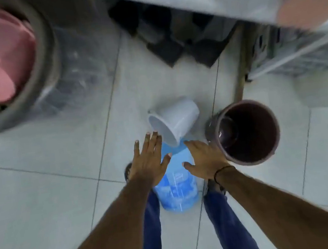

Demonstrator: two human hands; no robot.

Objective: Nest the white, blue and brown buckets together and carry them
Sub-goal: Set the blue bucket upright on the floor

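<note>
Here my hands, left [150, 161] and right [204, 160], hang open and empty over the blue bucket [177, 188] at my feet, the white bucket [176, 119] tipped at its far end, the brown bucket [248, 131] upright just right, ready for nesting.

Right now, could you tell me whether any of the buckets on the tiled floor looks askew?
Yes: the white plastic bucket lies tipped on its side, its mouth toward the open left hand, against the blue plastic bucket. The brown plastic bucket stands upright beside them, by the open right hand.
</note>
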